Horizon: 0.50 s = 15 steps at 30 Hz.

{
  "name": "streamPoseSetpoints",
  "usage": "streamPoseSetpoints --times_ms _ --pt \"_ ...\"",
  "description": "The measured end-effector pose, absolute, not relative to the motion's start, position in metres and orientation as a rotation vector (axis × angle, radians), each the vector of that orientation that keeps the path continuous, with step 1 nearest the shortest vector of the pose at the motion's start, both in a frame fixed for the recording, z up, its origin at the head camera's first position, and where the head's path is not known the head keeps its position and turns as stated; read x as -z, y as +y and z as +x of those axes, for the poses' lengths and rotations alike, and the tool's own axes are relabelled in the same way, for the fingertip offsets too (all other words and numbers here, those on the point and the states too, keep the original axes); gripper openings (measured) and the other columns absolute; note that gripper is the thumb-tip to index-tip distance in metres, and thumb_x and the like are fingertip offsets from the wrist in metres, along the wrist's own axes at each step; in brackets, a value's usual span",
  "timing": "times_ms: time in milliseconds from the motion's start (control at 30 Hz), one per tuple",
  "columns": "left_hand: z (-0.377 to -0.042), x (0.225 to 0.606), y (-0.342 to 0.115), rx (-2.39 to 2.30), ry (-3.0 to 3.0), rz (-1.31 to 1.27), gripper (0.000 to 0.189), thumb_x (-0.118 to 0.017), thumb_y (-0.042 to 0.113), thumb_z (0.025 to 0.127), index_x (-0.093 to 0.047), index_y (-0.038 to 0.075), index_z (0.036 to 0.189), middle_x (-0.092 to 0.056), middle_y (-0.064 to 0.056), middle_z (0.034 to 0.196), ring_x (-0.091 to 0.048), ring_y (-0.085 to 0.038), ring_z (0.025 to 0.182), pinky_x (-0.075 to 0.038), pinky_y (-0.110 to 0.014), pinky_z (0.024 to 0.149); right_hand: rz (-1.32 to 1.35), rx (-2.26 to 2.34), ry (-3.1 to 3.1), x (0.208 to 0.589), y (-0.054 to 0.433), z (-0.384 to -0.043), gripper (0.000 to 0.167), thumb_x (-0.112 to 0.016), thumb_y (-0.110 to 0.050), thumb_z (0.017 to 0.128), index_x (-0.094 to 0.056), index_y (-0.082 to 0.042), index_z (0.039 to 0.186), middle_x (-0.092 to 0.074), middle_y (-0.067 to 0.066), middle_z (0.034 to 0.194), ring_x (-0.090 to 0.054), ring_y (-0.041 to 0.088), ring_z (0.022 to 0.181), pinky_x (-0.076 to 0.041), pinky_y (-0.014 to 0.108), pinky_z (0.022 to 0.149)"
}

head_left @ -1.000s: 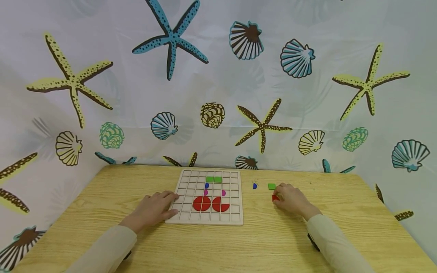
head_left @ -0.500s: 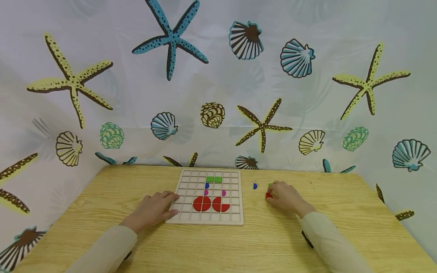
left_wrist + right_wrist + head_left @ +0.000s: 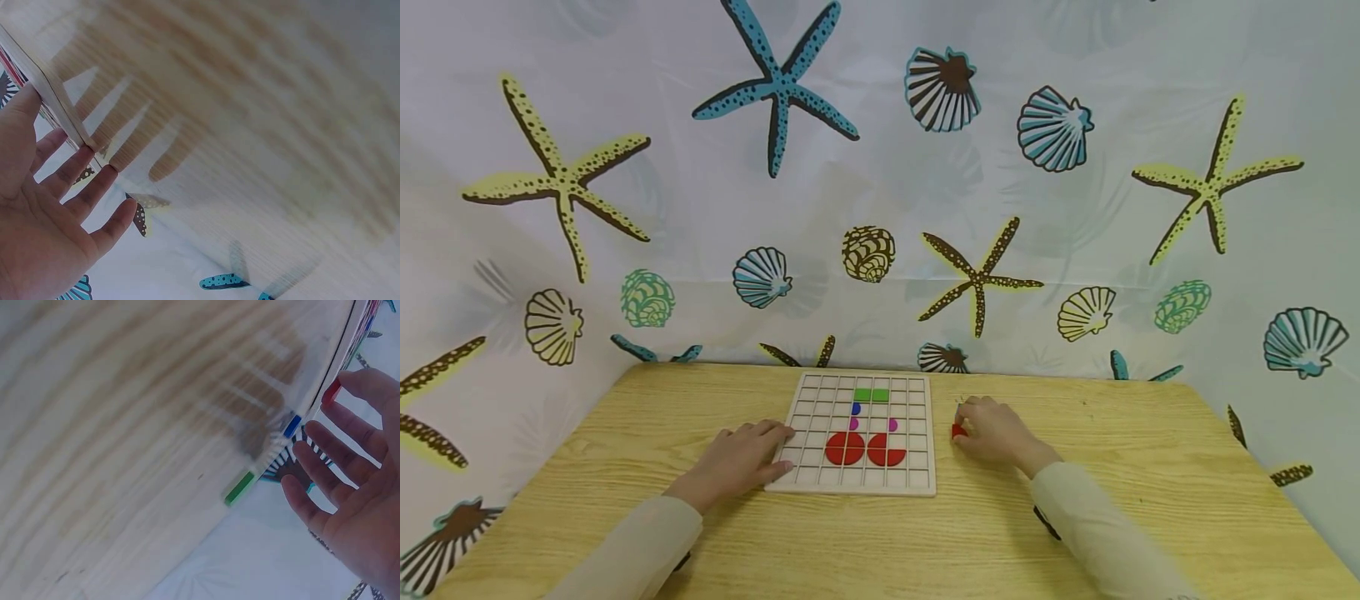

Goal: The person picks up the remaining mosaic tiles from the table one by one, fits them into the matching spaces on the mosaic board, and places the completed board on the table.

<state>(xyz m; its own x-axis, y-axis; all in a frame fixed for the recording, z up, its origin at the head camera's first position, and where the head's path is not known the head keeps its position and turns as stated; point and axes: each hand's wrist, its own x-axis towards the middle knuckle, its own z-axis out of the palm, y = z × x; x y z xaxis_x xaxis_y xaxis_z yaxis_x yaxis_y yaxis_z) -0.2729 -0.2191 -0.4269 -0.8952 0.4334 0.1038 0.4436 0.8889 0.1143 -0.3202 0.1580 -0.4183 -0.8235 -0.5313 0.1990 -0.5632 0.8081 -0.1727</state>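
Note:
My right hand (image 3: 1002, 435) pinches a small red piece (image 3: 958, 432) between thumb and index finger, just right of the board. In the right wrist view the same red piece (image 3: 331, 392) shows at the fingertips, the other fingers spread. My left hand (image 3: 739, 458) rests on the left edge of a white gridded board (image 3: 919, 477), its fingers fairly straight. On the board lie two green squares (image 3: 872, 395), a blue half-circle (image 3: 856, 409), two pink half-circles (image 3: 853, 424), a full red circle (image 3: 845, 448) and a three-quarter red circle (image 3: 885, 450).
A blue piece (image 3: 292, 426) and a green piece (image 3: 239, 488) lie loose on the wooden table (image 3: 865, 542), largely hidden behind my right hand in the head view. A white cloth (image 3: 880, 183) printed with starfish and shells stands behind the table.
My right hand has moved left towards the board, carrying the red piece, and now covers the loose blue and green pieces. My left hand stays on the board's edge.

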Motion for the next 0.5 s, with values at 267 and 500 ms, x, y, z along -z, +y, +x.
streamPoseSetpoints --times_ms 267,500 --pt "-0.275 0.429 -0.22 0.196 -2.98 -0.688 0.047 -0.056 0.04 0.089 -0.052 0.014 0.128 -0.052 -0.009 0.129 -0.052 -0.036 0.112 -0.039 -0.061 0.084 0.861 -0.342 -2.932 0.414 0.132 -0.319 0.014 -0.065 -0.023 0.084 -0.063 -0.01 0.091 -0.061 0.005 0.102 -0.054 0.027 0.098 -0.045 0.044 0.079" --pt "-0.276 0.43 -0.22 0.197 -2.977 -0.693 0.047 -0.056 0.04 0.089 -0.051 0.014 0.128 -0.053 -0.009 0.128 -0.052 -0.036 0.112 -0.04 -0.061 0.083 0.936 -0.332 -2.91 0.413 0.113 -0.32 0.017 -0.067 -0.025 0.083 -0.064 -0.011 0.092 -0.061 0.004 0.101 -0.055 0.026 0.098 -0.046 0.044 0.082"
